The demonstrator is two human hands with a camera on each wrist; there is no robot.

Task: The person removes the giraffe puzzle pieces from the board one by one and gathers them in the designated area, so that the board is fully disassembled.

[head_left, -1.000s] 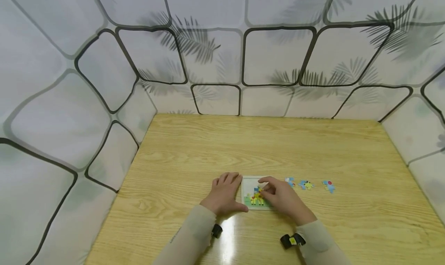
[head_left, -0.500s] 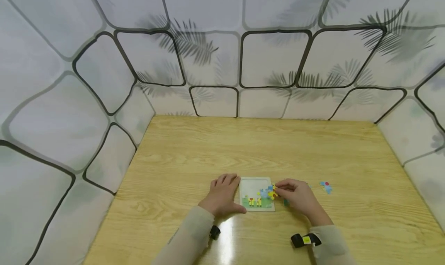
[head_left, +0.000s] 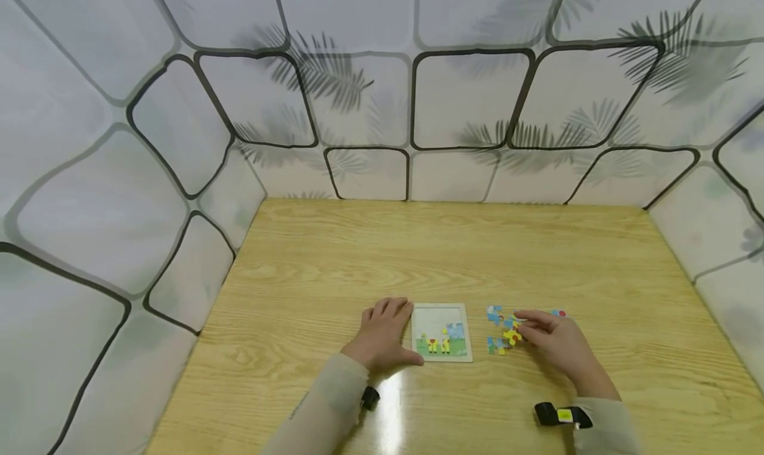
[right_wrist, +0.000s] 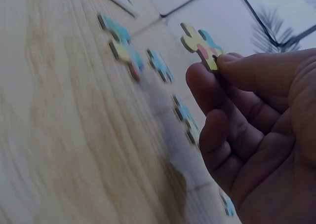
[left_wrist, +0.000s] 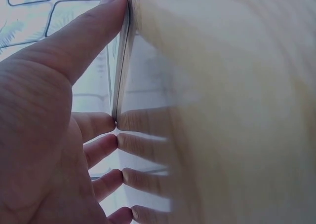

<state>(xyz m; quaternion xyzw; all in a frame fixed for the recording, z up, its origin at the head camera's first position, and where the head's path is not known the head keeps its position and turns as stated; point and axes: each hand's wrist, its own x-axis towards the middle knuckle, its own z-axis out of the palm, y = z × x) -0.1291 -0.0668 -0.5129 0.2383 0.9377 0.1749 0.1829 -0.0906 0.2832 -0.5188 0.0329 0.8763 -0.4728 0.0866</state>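
Note:
A small puzzle tray [head_left: 430, 314] lies on the table, with fitted pieces [head_left: 455, 346] of green ground and blue sky along its lower part and right side. My left hand [head_left: 382, 335] rests at the tray's left side, fingers spread. In the left wrist view its thumb [left_wrist: 84, 36] lies along the tray's edge and the fingertips touch the table. Right of the tray, my right hand [head_left: 564, 349] pinches a yellow, blue and red jigsaw piece [right_wrist: 200, 44] between thumb and index finger, raised above the table. The other fingers curl beneath.
Several loose jigsaw pieces lie right of the tray: one green, blue and yellow piece [head_left: 497, 346], one blue piece [head_left: 493, 313], and one with a red dot [head_left: 559, 313] partly behind my right hand. Patterned fabric walls [head_left: 370, 123] border the wooden table [head_left: 358, 256].
My right hand has lifted the yellow piece off the tray and carried it right, over the loose pieces. The left hand has stayed at the tray's left side.

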